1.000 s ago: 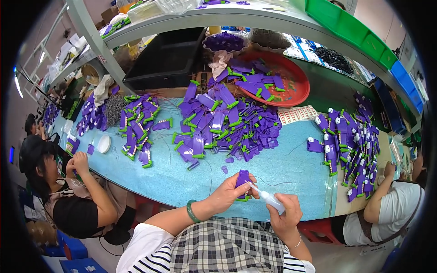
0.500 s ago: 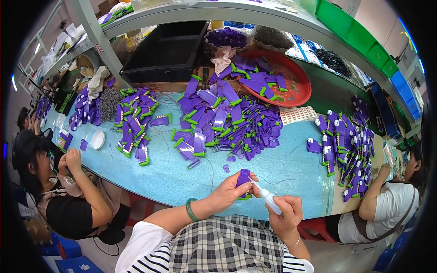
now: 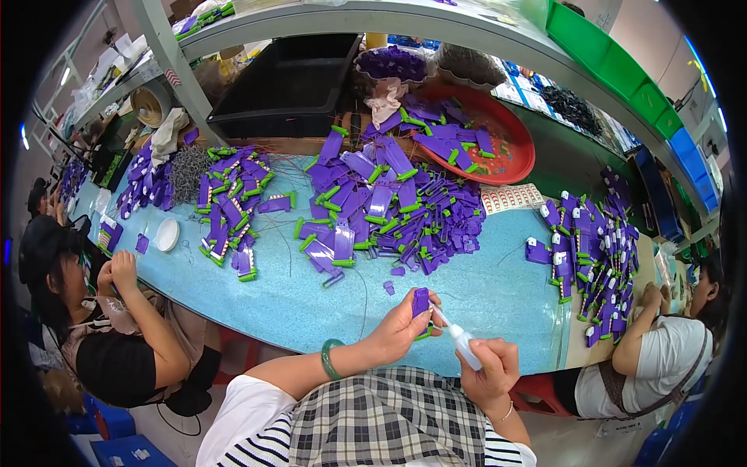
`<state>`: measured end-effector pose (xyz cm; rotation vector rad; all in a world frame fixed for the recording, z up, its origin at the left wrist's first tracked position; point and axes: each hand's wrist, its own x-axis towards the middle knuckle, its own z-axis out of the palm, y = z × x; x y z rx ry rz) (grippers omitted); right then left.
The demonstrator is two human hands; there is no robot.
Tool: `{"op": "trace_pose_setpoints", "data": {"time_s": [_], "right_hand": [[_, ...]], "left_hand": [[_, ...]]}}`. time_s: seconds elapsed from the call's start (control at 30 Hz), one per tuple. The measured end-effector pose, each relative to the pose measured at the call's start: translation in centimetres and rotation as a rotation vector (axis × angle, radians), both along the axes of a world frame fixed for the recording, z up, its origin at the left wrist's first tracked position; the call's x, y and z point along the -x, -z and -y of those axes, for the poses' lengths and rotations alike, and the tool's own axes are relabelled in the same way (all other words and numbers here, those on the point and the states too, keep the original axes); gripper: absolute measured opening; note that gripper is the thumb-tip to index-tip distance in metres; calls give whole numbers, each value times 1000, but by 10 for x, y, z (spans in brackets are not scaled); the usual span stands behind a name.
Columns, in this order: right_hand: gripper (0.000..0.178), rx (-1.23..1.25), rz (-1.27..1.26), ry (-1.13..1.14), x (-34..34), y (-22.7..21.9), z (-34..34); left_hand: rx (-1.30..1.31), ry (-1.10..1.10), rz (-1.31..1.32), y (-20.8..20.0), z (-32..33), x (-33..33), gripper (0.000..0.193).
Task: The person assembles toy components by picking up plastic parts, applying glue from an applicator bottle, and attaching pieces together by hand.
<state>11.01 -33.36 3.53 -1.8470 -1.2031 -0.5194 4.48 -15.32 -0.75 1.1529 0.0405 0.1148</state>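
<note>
Light blue table [image 3: 233,292] carries a large central heap of purple-and-green pieces [image 3: 381,206], with smaller heaps at left [image 3: 229,198] and right [image 3: 591,253]. Red basin [image 3: 513,152] at far right holds more pieces. Black tub [image 3: 284,89] at far left. White dish [image 3: 166,234] near left edge. Seated workers on both sides.

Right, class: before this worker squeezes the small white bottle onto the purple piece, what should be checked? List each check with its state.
1. Left hand grips the purple piece firmly: ok.
2. Right hand holds the white bottle: ok.
3. Bottle's nozzle reaches the piece: ok, it appears to touch.
4. Bottle has contents left: cannot tell.
5. Bare blue table beneath the hands: ok.
</note>
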Motion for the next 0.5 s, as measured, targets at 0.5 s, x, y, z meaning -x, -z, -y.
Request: {"op": "trace_pose_setpoints", "data": {"time_s": [0.5], "right_hand": [[40,11,24,-50,-2,-1,-2]], "left_hand": [[-481,-118,29,9,5,-3,31]]}}
